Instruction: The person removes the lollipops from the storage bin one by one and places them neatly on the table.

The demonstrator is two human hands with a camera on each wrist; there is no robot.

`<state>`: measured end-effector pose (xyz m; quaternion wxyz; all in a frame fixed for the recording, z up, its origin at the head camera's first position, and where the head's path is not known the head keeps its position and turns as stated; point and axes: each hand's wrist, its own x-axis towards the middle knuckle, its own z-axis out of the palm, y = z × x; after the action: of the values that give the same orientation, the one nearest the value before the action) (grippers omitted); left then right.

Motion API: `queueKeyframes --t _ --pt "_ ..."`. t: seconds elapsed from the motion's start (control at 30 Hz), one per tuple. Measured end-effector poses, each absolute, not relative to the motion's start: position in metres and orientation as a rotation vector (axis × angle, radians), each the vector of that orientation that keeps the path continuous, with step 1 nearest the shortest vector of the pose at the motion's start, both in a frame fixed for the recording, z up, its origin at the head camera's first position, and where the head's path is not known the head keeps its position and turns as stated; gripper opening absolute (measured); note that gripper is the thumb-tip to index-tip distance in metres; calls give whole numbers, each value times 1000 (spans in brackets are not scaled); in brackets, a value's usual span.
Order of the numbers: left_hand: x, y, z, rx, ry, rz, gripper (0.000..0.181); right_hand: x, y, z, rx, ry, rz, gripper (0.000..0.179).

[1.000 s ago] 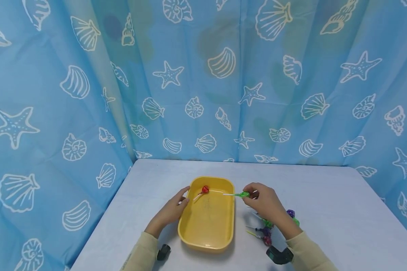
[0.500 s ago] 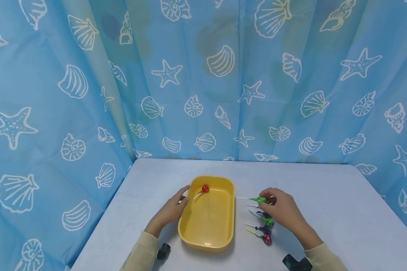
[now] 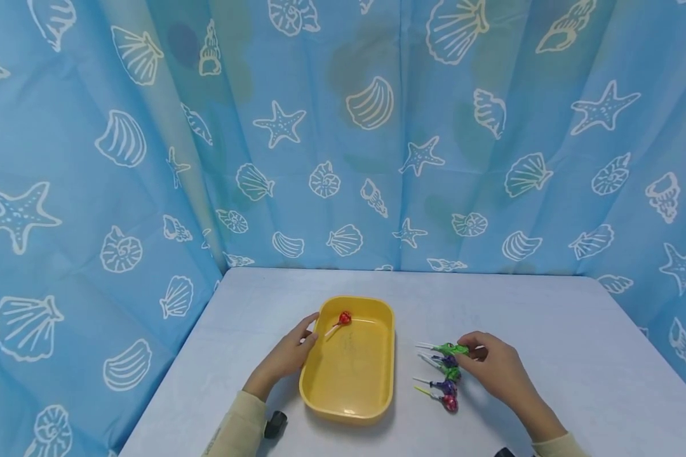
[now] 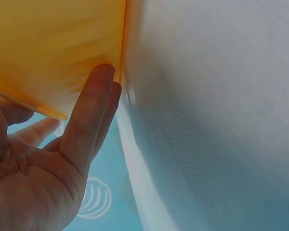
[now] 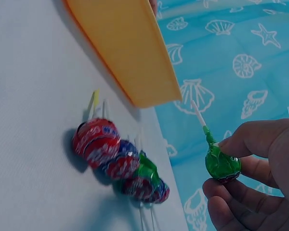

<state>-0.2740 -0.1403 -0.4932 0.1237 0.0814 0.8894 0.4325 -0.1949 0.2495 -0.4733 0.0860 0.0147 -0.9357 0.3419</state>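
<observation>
My right hand (image 3: 500, 368) pinches a green-wrapped lollipop (image 5: 223, 162) between thumb and fingers, its white stick pointing away from the palm. In the head view it is at the far end of a row of lollipops (image 3: 448, 386) lying on the table to the right of the yellow tray (image 3: 349, 416). Inside the tray, near its far left corner, lies a red lollipop (image 3: 345, 318). My left hand (image 3: 288, 352) holds the tray's left side, with thumb and index finger at the rim and the other fingers (image 4: 89, 115) along the outer wall.
A white cloth covers the table (image 3: 251, 298). Behind and to the left hangs a blue curtain (image 3: 343, 146) printed with shells and starfish. A red-wrapped lollipop (image 5: 97, 142) with a yellow stick lies at the row's near end.
My right hand has moved from the tray's right edge rightward and nearer to me, carrying the green lollipop to the row's far end. My left hand and the tray stay put.
</observation>
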Motion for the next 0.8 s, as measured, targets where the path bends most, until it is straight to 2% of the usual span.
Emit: queueKeyframes --t 0.8 --pt "-274 -142 -493 291 2574 1277 53 -173 290 -501 -239 -2896 1035 25"
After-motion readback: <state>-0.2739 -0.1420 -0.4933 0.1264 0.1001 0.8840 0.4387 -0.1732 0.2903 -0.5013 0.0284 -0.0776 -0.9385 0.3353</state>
